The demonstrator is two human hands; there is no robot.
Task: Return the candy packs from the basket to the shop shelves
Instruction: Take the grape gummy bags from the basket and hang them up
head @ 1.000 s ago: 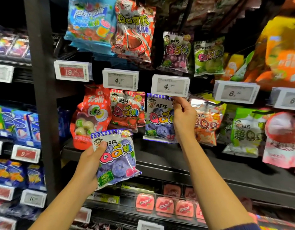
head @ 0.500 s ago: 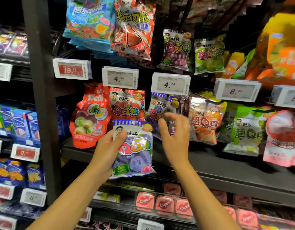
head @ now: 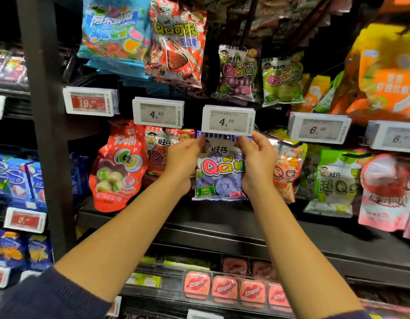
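Now your left hand (head: 183, 155) and right hand (head: 257, 157) pinch the blueberry candy pack (head: 219, 173) just under the 4.20 price tag (head: 228, 120)

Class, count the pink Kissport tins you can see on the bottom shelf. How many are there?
4. The Kissport tins stand in one row on the lowest shelf: the first, second, third, and a fourth partly behind the right forearm. More may be hidden.

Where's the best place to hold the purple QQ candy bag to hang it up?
By the top corners of the purple QQ bag, one from each side, as the left hand and right hand pinch it now. The flat top strip sits just under the price tag.
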